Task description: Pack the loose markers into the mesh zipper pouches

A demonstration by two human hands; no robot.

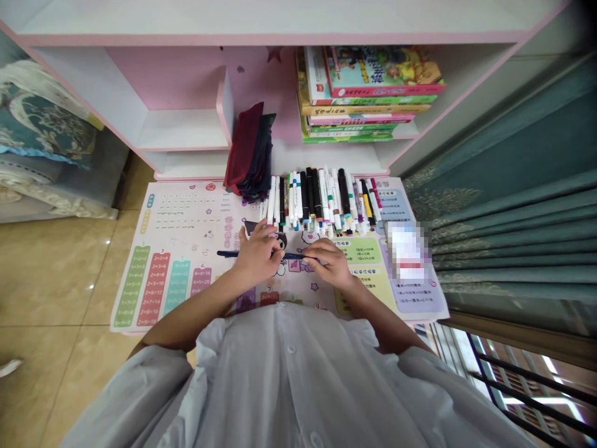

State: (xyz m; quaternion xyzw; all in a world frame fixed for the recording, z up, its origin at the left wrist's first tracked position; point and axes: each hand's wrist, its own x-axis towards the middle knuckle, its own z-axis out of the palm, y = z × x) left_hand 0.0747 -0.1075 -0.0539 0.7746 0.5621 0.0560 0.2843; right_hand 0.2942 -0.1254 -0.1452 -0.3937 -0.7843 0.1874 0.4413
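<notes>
My left hand (258, 254) grips a slim dark blue marker (291, 256) near its middle, and the marker's far end sticks out to the left. My right hand (332, 264) pinches the marker's right end between fingers and thumb. Both hands rest just above a printed multiplication-table desk mat (158, 274). Directly beyond them, several colored markers (321, 199) lie side by side in a dense row, tips toward the shelf. My fingers hide part of the blue marker.
A pink-and-white shelf unit (186, 130) holds stacked children's books (368, 93) and dark red and navy pouches (249, 155). A blurred card (408, 251) lies on the mat's right. A teal curtain (513, 230) hangs right; a patterned cushion (41, 130) and tiled floor (56, 292) lie left.
</notes>
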